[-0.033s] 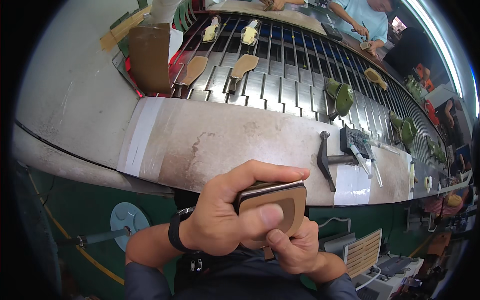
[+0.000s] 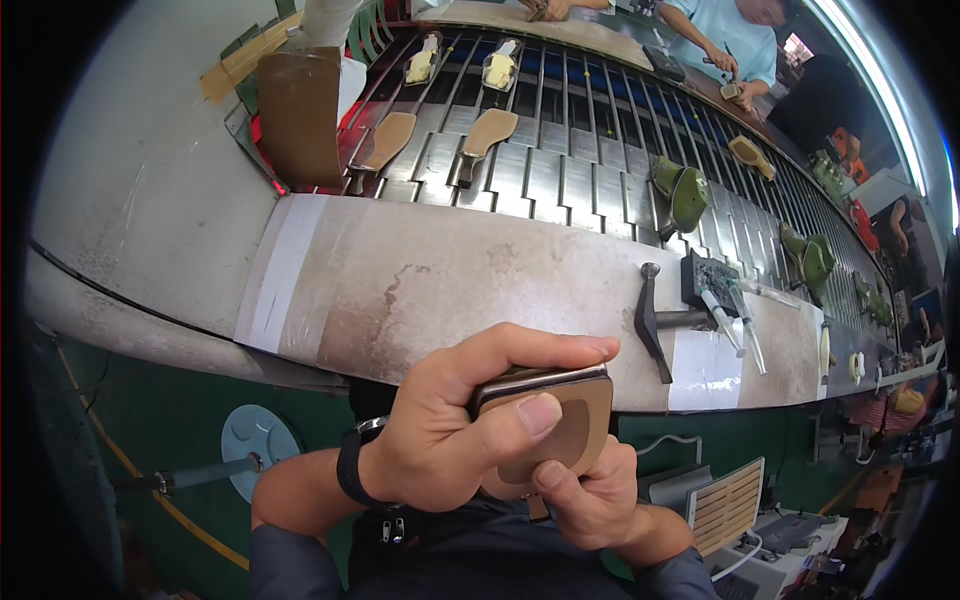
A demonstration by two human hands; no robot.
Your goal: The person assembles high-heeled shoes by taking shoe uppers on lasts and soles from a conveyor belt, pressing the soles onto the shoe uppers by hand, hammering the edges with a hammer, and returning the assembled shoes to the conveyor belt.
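Over the near edge of the bench, I hold a square-toed shoe with its tan sole turned up, a darker patch on the forepart. My left hand grips the toe end from the left, its fingers over the toe edge and its thumb pressed on the sole. Lower down, my right hand closes round the shoe from the right, thumb on the sole. A narrow dark part, likely the heel, pokes out between the hands; the upper is mostly hidden.
On the worktop lie a hammer, a black block and syringes. Beyond runs a slatted metal conveyor carrying tan-soled shoes and green shoes. A co-worker sits across. A blue stool stands lower left.
My left thumb has shifted slightly up and left on the sole, baring more of the darker patch. Both hands keep their hold on the shoe.
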